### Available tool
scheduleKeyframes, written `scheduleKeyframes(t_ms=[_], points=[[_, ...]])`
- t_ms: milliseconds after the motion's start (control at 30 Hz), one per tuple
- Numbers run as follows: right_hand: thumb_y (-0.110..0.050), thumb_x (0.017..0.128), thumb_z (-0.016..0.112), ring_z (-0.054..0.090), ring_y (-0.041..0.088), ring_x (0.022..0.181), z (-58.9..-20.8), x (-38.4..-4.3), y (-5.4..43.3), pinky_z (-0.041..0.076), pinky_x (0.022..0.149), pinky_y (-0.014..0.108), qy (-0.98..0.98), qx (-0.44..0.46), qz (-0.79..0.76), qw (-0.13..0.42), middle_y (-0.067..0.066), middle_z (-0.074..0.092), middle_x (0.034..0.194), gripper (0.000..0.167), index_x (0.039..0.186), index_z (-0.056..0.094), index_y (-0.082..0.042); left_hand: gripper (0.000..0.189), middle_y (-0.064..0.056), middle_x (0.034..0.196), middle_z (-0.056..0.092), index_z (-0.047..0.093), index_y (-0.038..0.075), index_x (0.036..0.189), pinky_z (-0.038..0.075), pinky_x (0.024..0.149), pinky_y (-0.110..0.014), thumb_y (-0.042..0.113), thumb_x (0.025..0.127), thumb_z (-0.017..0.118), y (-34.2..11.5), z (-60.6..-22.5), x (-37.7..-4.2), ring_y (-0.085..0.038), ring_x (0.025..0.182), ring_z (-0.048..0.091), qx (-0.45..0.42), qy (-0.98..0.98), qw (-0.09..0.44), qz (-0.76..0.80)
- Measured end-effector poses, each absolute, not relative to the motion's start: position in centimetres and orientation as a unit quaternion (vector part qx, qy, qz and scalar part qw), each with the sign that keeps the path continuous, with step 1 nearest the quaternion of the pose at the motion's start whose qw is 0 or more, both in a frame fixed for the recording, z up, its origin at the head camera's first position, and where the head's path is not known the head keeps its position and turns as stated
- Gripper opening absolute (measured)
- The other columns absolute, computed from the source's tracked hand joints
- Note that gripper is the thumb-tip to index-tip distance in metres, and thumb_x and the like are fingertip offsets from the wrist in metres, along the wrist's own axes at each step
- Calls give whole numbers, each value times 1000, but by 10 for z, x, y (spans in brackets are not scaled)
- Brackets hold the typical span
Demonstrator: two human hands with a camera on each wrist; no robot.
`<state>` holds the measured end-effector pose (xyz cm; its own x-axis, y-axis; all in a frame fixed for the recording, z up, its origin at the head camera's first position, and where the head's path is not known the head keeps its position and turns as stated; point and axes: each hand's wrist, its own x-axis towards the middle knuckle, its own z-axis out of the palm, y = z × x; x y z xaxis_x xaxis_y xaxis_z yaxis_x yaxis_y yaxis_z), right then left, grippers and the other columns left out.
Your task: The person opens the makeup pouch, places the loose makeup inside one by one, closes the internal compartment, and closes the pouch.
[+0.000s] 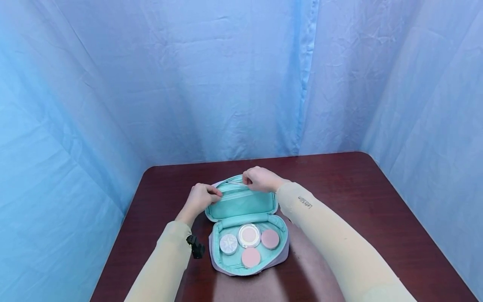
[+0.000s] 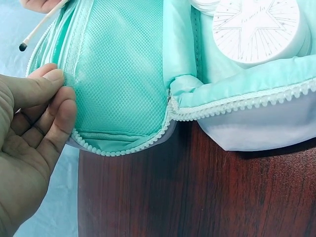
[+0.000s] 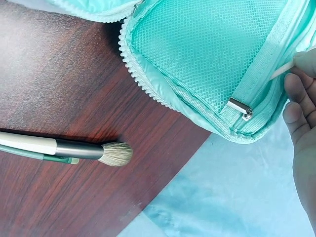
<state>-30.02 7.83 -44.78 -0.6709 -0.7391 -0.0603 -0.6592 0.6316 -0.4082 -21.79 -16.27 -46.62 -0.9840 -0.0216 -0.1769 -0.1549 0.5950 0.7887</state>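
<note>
A teal-lined cosmetic bag (image 1: 216, 260) lies unzipped on the table, its lid folded back with a mesh pocket (image 2: 118, 59) inside. My left hand (image 1: 200, 199) pinches the zip edge of that pocket between thumb and fingers at the lid's left side. Over the lid's far edge, my right hand (image 1: 261, 179) grips a thin, pale-handled makeup brush (image 2: 42, 25) with a small dark tip. The brush lies along the pocket's opening and its tip points left. A metal zip pull (image 3: 239, 104) sits at the right end of the pocket's zip.
Inside the bag's base sit a star-patterned round case (image 1: 228, 244), a silver-rimmed compact (image 1: 249, 235) and two pink round cases (image 1: 270, 239). A fluffy makeup brush (image 3: 116, 153) and a slim green brush (image 3: 61, 158) lie on the dark table (image 1: 377, 209). Blue curtains (image 1: 226, 84) surround it.
</note>
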Motion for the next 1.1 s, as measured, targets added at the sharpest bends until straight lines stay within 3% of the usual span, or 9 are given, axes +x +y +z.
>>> scheduleKeyframes(t_ms=[667,1100], points=[[7,95,57,43,14,74,-459,-300,81,41,69,28,890,-421,-155,86,-2,51,80,26,81,57,-15,9,-6,94,73,81,12,90,55,67,-32,7,90,74,-164,-468,-218,-22,76,62,-41,888,71,452],[6,97,56,54,13,80,-460,-298,82,51,76,30,891,-427,-125,88,-1,64,89,28,89,72,-15,10,-6,98,73,81,12,91,55,69,-32,7,92,73,-165,-469,-218,-22,80,61,-39,884,74,459]])
